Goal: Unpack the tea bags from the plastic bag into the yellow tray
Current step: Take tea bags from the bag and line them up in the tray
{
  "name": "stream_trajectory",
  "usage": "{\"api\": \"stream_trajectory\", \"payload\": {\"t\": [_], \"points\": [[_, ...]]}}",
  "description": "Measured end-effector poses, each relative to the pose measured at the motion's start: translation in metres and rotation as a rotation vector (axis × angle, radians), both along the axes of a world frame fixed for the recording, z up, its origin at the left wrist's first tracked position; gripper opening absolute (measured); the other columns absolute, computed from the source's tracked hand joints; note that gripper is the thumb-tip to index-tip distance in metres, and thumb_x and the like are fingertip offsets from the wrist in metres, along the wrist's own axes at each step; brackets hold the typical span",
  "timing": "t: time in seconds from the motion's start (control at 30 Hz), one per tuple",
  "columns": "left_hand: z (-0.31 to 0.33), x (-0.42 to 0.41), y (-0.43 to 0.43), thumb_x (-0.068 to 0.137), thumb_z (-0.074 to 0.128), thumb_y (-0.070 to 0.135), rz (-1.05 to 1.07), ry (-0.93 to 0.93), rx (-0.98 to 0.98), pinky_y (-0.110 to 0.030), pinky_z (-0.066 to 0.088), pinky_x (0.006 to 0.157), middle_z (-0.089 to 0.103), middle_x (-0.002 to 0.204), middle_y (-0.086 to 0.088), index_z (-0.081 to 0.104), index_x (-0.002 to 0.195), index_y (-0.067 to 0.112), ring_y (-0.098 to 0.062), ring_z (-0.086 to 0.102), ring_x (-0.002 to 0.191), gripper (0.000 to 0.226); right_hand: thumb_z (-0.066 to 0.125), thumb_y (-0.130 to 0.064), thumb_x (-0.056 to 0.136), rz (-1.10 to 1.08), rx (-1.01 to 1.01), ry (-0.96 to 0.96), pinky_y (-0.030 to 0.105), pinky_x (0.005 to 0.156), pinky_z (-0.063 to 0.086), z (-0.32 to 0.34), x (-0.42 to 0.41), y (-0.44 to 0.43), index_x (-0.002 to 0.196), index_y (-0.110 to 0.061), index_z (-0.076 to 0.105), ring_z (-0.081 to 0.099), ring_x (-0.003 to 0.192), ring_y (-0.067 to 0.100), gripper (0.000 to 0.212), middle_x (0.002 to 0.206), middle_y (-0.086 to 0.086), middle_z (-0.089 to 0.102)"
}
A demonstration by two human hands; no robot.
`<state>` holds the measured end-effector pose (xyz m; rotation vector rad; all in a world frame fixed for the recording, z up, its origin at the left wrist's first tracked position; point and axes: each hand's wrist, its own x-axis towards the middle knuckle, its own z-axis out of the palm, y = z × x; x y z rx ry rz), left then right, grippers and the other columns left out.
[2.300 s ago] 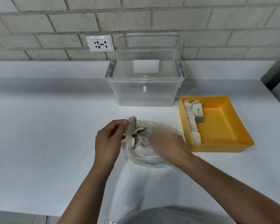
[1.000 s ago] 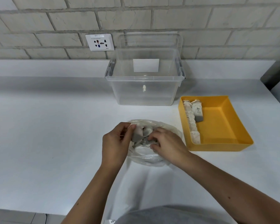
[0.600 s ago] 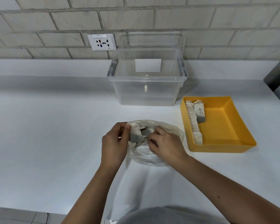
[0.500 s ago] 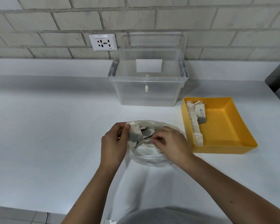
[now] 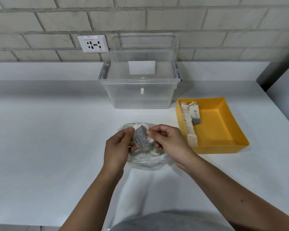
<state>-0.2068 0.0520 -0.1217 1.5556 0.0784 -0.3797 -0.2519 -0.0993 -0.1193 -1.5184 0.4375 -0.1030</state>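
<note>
Pinching a grey rectangular paper tea bag (image 5: 141, 137) between thumb and curled fingers, the left hand (image 5: 117, 147) held it tilted just above the crumpled clear plastic bag (image 5: 146, 162) at the centre of the frame. The right hand (image 5: 169, 141) met it from the right with its fingers curled. Thumb and forefinger closed at the tea bag's upper right corner, though whether they gripped the paper itself or a thread on it was hard to make out. More pale tea bags (image 5: 153, 151) lay inside the plastic bag, below and behind the held one. The plastic bag rested on the white countertop (image 5: 48, 139).

To the right of the hands, in the right-centre of the frame, sat the shallow rectangular yellow plastic tray (image 5: 221, 148). A row of pale tea bags (image 5: 189, 128) ran along its left wall from back to front. One greyer tea bag (image 5: 195, 116) lay just beside that row at the far end. The rest of the tray floor showed bare yellow.

Above centre stood a clear lidless plastic storage box (image 5: 140, 97), near the tray's far left corner. A white wall socket (image 5: 93, 43) was fixed to the pale brick wall (image 5: 223, 22) in the upper left.
</note>
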Motion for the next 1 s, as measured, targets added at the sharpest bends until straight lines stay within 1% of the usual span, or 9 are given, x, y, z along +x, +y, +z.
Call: {"api": "stream_trajectory", "payload": {"t": [0.23, 0.4, 0.47, 0.53, 0.63, 0.73, 0.8, 0.9, 1.0], "points": [[0.006, -0.007, -0.004, 0.100, 0.059, 0.021, -0.021, 0.022, -0.078, -0.020, 0.057, 0.066, 0.079, 0.083, -0.006, 0.078, 0.094, 0.012, -0.011, 0.074, 0.071, 0.022, 0.071, -0.021, 0.086, -0.077, -0.082, -0.019, 0.020, 0.057, 0.042, -0.010, 0.004, 0.006, 0.083, -0.011, 0.069, 0.053, 0.055, 0.006, 0.010, 0.065, -0.011, 0.062], [0.005, -0.004, 0.003, 0.092, 0.070, 0.030, -0.039, -0.156, 0.066, -0.040, 0.057, 0.078, 0.077, 0.079, -0.007, 0.080, 0.087, 0.021, -0.024, 0.066, 0.067, 0.015, 0.071, -0.022, 0.087, -0.043, -0.101, -0.021, 0.024, 0.054, 0.045, -0.009, 0.004, 0.004, 0.085, -0.011, 0.069, 0.055, 0.054, 0.010, 0.012, 0.070, -0.007, 0.064], [0.006, 0.002, 0.010, 0.093, 0.070, 0.030, -0.014, -0.270, 0.127, -0.033, 0.057, 0.080, 0.077, 0.080, 0.000, 0.080, 0.088, 0.024, -0.023, 0.071, 0.076, 0.013, 0.069, -0.021, 0.088, -0.038, -0.160, -0.033, 0.027, 0.053, 0.046, -0.010, 0.006, -0.004, 0.087, -0.010, 0.069, 0.055, 0.051, 0.009, 0.011, 0.067, -0.007, 0.063], [0.008, 0.007, 0.019, 0.093, 0.069, 0.030, -0.045, -0.381, 0.247, -0.015, 0.050, 0.073, 0.077, 0.080, 0.010, 0.079, 0.088, 0.025, -0.006, 0.070, 0.076, 0.012, 0.069, -0.022, 0.089, -0.010, -0.288, -0.031, 0.021, 0.054, 0.046, -0.014, 0.006, -0.012, 0.088, -0.014, 0.071, 0.056, 0.049, 0.003, 0.008, 0.061, -0.011, 0.062], [0.004, 0.012, 0.029, 0.094, 0.068, 0.032, -0.073, -0.390, 0.323, -0.009, 0.045, 0.067, 0.075, 0.077, 0.012, 0.078, 0.088, 0.025, -0.001, 0.068, 0.071, 0.014, 0.070, -0.021, 0.087, 0.123, -0.642, -0.025, 0.006, 0.060, 0.039, -0.022, 0.005, -0.016, 0.093, -0.019, 0.075, 0.057, 0.064, -0.005, 0.008, 0.075, -0.018, 0.064], [-0.003, 0.012, 0.029, 0.096, 0.065, 0.031, -0.053, -0.392, 0.366, -0.007, 0.043, 0.062, 0.073, 0.072, 0.014, 0.076, 0.088, 0.023, 0.002, 0.065, 0.065, 0.016, 0.067, -0.029, 0.086, 0.303, -1.013, 0.017, 0.020, 0.073, 0.042, -0.030, 0.007, -0.011, 0.107, -0.025, 0.072, 0.060, 0.094, 0.007, 0.021, 0.105, -0.012, 0.064], [-0.005, 0.011, 0.027, 0.097, 0.062, 0.032, -0.014, -0.386, 0.380, -0.008, 0.043, 0.061, 0.073, 0.072, 0.012, 0.074, 0.089, 0.023, 0.003, 0.064, 0.064, 0.017, 0.063, -0.037, 0.087, 0.399, -1.166, 0.077, 0.027, 0.073, 0.044, -0.036, 0.010, -0.006, 0.117, -0.027, 0.066, 0.060, 0.104, 0.016, 0.032, 0.120, -0.011, 0.058], [-0.007, 0.013, 0.027, 0.099, 0.060, 0.032, 0.015, -0.390, 0.399, -0.009, 0.043, 0.059, 0.072, 0.071, 0.012, 0.072, 0.089, 0.022, 0.003, 0.063, 0.063, 0.018, 0.057, -0.042, 0.091, 0.457, -1.294, 0.101, 0.028, 0.066, 0.037, -0.046, 0.015, 0.002, 0.125, -0.027, 0.059, 0.060, 0.104, 0.021, 0.037, 0.129, -0.008, 0.049], [-0.009, 0.017, 0.030, 0.099, 0.058, 0.033, 0.036, -0.387, 0.398, -0.013, 0.044, 0.058, 0.071, 0.069, 0.012, 0.070, 0.088, 0.023, -0.006, 0.062, 0.064, 0.019, 0.048, -0.038, 0.098, 0.446, -1.407, 0.069, 0.030, 0.065, 0.043, -0.048, 0.017, 0.003, 0.122, -0.026, 0.063, 0.062, 0.097, 0.023, 0.031, 0.126, -0.005, 0.051]]}}
